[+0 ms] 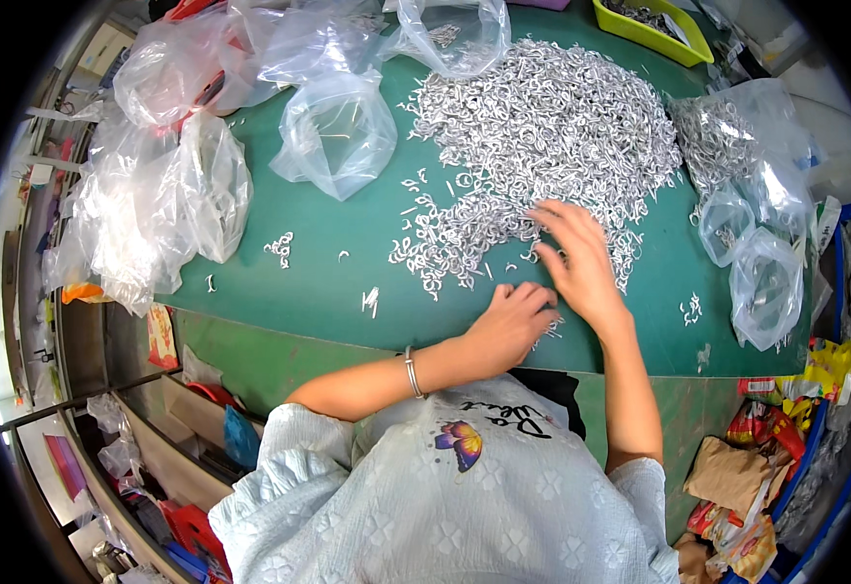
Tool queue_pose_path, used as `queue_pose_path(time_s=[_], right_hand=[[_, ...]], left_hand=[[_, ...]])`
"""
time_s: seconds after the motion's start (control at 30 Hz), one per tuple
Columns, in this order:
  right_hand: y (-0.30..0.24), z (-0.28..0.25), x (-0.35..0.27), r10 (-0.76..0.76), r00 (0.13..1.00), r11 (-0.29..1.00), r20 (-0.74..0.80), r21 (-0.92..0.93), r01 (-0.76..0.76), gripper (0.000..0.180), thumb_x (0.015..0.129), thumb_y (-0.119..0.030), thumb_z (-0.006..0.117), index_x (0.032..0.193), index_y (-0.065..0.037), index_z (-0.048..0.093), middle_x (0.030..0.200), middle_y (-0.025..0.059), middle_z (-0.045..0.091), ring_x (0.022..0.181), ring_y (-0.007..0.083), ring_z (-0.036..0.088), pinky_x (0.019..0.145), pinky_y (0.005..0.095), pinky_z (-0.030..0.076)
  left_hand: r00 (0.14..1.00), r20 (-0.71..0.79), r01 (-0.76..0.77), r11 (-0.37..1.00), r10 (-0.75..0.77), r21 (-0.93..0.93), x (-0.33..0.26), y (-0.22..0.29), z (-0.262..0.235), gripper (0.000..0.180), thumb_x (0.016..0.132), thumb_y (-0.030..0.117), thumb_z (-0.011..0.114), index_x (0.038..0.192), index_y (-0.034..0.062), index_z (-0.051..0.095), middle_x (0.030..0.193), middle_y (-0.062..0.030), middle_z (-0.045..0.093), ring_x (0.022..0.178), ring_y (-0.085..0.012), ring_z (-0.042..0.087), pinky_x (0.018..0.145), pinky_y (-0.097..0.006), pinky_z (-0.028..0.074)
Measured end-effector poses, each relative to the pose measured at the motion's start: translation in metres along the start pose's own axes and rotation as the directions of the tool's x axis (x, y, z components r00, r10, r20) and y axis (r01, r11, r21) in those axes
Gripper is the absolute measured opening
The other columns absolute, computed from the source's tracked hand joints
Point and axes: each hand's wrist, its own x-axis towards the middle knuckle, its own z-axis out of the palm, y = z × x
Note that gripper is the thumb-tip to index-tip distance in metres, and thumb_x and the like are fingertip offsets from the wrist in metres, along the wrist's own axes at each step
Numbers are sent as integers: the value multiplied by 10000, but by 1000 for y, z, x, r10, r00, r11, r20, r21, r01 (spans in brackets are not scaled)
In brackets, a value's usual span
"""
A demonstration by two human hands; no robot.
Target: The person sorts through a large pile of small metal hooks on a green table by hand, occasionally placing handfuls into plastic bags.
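A large heap of small silvery curved metal pieces point(552, 122) covers the middle and far right of the green tabletop point(309, 282). My right hand point(581, 258) lies at the near edge of this heap, fingers spread and fingertips touching the loose pieces. Close to the table's front edge is my left hand point(513, 326), its fingers curled inward and pressed together; whatever is in them is hidden. A few straight silvery pieces point(549, 334) lie beside its fingertips. Other small groups sit apart, such as a cluster of curved pieces point(279, 249) and some thin pins point(370, 301) to the left.
Crumpled clear plastic bags point(153, 204) fill the left side, and an opened clear bag point(336, 136) stands left of the heap. At the right is a bag of metal pieces point(718, 141) near another clear bag point(766, 287). A yellow-green tray point(654, 34) sits at the back.
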Motion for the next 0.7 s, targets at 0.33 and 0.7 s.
queue_pose_path(time_s=[0.33,0.7], right_hand=[[41,-4,-9,25,999,965,27,-262,-17,158,779,-9,645,936,-32,641,1014,75,594,996,261,542,872,378,401],[31,13,3,-100,992,960,77,-254,117,219,781,-98,698,981,-50,622,1021,65,592,969,253,535,865,380,381]], left_hand=[[884,-443,302,906,-149,298,27,-38,-55,325,806,67,669,1123,69,596,1196,-103,539,1147,-290,480,899,-438,380],[969,-224,157,960,-105,231,30,-68,-41,332,762,8,657,1084,60,597,1089,-79,577,1030,-271,536,867,-383,425]])
